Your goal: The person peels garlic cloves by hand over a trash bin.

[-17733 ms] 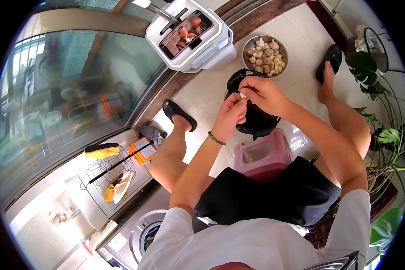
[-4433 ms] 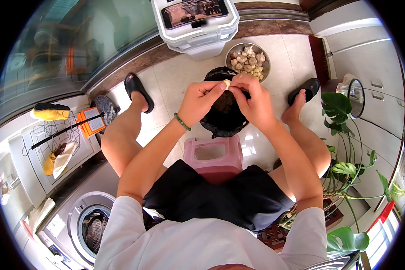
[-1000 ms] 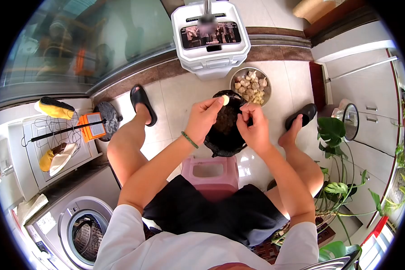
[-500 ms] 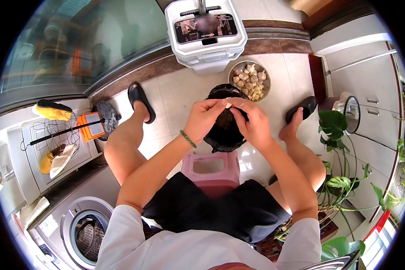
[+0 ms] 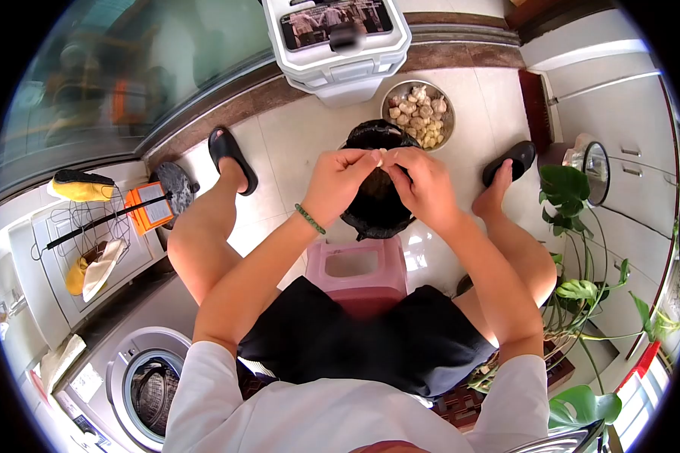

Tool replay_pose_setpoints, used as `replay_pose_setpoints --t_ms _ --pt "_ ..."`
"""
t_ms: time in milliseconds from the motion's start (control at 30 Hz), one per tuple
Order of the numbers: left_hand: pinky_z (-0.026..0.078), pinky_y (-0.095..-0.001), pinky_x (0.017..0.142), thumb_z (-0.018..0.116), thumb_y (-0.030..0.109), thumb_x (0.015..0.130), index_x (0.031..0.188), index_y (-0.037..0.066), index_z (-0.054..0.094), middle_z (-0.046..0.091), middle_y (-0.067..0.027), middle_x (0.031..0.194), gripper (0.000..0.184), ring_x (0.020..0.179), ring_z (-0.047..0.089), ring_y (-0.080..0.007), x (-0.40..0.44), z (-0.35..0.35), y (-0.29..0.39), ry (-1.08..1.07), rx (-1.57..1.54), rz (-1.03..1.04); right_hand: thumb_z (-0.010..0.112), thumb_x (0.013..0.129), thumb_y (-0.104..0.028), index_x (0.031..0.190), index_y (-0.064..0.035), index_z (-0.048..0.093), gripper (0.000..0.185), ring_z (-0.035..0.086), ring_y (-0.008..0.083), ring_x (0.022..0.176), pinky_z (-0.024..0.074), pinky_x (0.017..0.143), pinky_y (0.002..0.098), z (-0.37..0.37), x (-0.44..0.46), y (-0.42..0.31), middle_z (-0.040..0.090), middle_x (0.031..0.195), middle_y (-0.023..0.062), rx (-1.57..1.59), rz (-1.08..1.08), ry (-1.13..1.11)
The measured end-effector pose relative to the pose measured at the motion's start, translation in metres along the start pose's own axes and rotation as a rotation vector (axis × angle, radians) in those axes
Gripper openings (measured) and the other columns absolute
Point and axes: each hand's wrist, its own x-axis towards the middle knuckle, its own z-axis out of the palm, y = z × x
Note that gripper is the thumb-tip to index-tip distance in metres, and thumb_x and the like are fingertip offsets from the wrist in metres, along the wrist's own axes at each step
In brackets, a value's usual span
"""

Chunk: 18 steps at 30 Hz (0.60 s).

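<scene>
A small pale garlic clove [image 5: 382, 157] is pinched between the fingertips of both hands. My left hand [image 5: 344, 177], with a green beaded bracelet at the wrist, closes on it from one side. From the other side my right hand [image 5: 423, 181] grips it with thumb and forefinger. Directly beneath the hands stands a bin lined with a black bag [image 5: 378, 215]; its inside is dark and hard to make out. Just beyond, a round metal bowl [image 5: 451, 130] holds whole garlic bulbs [image 5: 412, 106] and peeled cloves [image 5: 431, 138].
A pink plastic stool [image 5: 355, 266] stands between my legs, close to the bin. Behind the bowl is a white-grey box [image 5: 344, 75] with a phone [image 5: 336, 24] on top. Potted plants [image 5: 574, 287] line the right, a washing machine [image 5: 147, 385] the lower left, a shoe rack [image 5: 91, 241] the left.
The view has shifted slightly, so the box, bowl and bin appear higher. Both hands stay together on the clove, with only small finger movement.
</scene>
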Motion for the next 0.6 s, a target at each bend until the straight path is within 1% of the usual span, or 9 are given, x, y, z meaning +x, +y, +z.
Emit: replay_pose_setpoints --t_ms 33,67,100,167,200,267,400,500,600 --pt "0.044 -0.0202 0.067 0.060 0.018 0.096 0.094 -0.007 0.071 0.065 0.0035 0.082 0.027 0.077 0.052 -0.0017 0.000 0.001 0.000 0.014 -0.010 0.001 0.066 0.081 0.004 0.106 -0.0074 0.054 0.029 0.066 0.0298 0.081 0.0537 0.067 0.0384 0.000 0.000 0.000 0.067 0.095 0.0087 0.002 0.009 0.003" --pt "0.039 -0.0202 0.058 0.061 0.021 0.096 0.093 -0.005 0.071 0.060 0.0056 0.075 0.028 0.068 0.049 -0.0011 -0.001 0.000 -0.002 0.005 -0.034 0.021 0.065 0.082 0.004 0.105 -0.0074 0.054 0.028 0.066 0.0297 0.080 0.0534 0.067 0.0385 0.000 -0.001 -0.001 0.067 0.094 0.0085 -0.003 0.011 0.005" --pt "0.039 -0.0202 0.058 0.061 0.021 0.096 0.093 -0.005 0.071 0.060 0.0056 0.075 0.028 0.068 0.049 -0.0011 0.000 -0.002 -0.004 0.002 -0.029 0.011 0.064 0.082 0.004 0.104 -0.0075 0.053 0.027 0.065 0.0297 0.080 0.0530 0.066 0.0387 0.002 -0.002 -0.001 0.067 0.094 0.0084 -0.006 0.011 0.008" --pt "0.031 -0.0204 0.051 0.063 0.025 0.095 0.092 -0.002 0.072 0.052 0.0080 0.066 0.028 0.058 0.041 -0.0009 0.002 -0.007 -0.007 -0.019 -0.126 -0.106 0.064 0.082 0.005 0.103 -0.0070 0.051 0.027 0.065 0.0300 0.079 0.0526 0.066 0.0386 0.006 -0.006 0.002 0.065 0.092 0.0084 0.017 0.036 0.029" --pt "0.031 -0.0204 0.051 0.063 0.025 0.095 0.092 -0.002 0.072 0.052 0.0080 0.066 0.028 0.058 0.041 -0.0009 0.002 -0.006 -0.007 -0.021 -0.119 -0.112 0.064 0.082 0.006 0.102 -0.0069 0.050 0.028 0.065 0.0301 0.079 0.0525 0.066 0.0380 0.005 -0.005 0.002 0.065 0.092 0.0085 0.046 0.055 0.035" --pt "0.024 -0.0212 0.047 0.065 0.029 0.094 0.091 0.001 0.072 0.044 0.0092 0.062 0.030 0.053 0.034 -0.0014 0.001 -0.003 -0.005 0.030 -0.123 -0.104 0.064 0.081 0.007 0.102 -0.0066 0.048 0.030 0.065 0.0300 0.078 0.0523 0.066 0.0365 0.006 -0.006 0.001 0.063 0.090 0.0086 0.112 0.111 0.071" --pt "0.025 -0.0213 0.047 0.065 0.030 0.094 0.091 0.000 0.071 0.044 0.0090 0.061 0.031 0.053 0.034 -0.0016 0.000 -0.002 -0.003 0.049 -0.122 -0.095 0.066 0.080 0.006 0.105 -0.0069 0.049 0.033 0.065 0.0293 0.078 0.0530 0.065 0.0354 0.009 -0.008 0.005 0.064 0.093 0.0088 0.123 0.154 0.125" --pt "0.025 -0.0217 0.047 0.065 0.029 0.094 0.092 0.000 0.071 0.044 0.0087 0.061 0.030 0.053 0.034 -0.0018 0.001 -0.002 -0.004 0.045 -0.137 -0.093 0.069 0.079 0.004 0.107 -0.0073 0.052 0.034 0.066 0.0284 0.078 0.0536 0.064 0.0351 0.007 -0.003 0.003 0.066 0.092 0.0087 0.070 0.069 0.148" --pt "0.024 -0.0218 0.047 0.064 0.028 0.094 0.091 0.000 0.071 0.042 0.0085 0.060 0.028 0.053 0.033 -0.0018 0.001 -0.002 -0.005 0.045 -0.148 -0.090 0.069 0.079 0.003 0.106 -0.0078 0.055 0.033 0.067 0.0275 0.078 0.0542 0.063 0.0349 0.004 0.000 0.001 0.067 0.090 0.0080 0.000 -0.052 0.099"
